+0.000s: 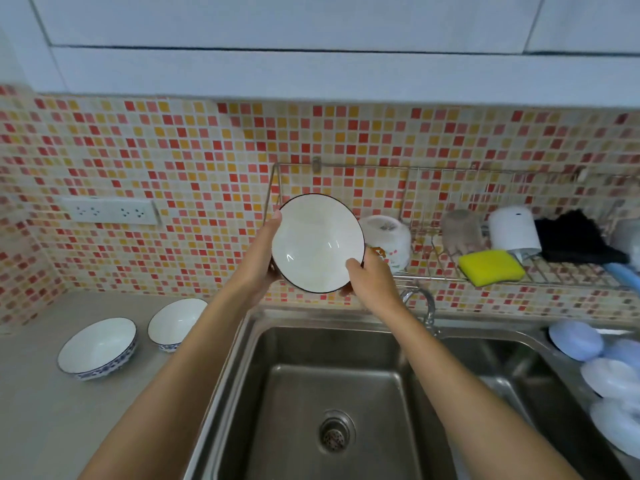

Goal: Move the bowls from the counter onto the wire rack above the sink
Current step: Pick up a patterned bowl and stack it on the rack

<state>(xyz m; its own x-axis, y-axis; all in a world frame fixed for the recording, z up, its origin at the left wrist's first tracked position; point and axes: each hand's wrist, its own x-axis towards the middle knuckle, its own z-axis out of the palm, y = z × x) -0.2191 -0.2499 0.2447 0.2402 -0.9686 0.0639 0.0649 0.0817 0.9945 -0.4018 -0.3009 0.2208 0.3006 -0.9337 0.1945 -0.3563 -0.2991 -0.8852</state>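
A white bowl with a dark rim is held up over the sink, its inside tilted toward me, in front of the left end of the wire rack. My left hand grips its left edge and my right hand grips its lower right edge. Two white bowls with blue patterned outsides stand upright on the grey counter at the left: one nearer, one further back. Behind the held bowl, a white floral bowl lies on its side on the rack.
The rack also carries an overturned cup, a white cup, a yellow sponge and a black cloth. A steel double sink with a tap lies below. Pale blue lids sit at the right. A wall socket is at the left.
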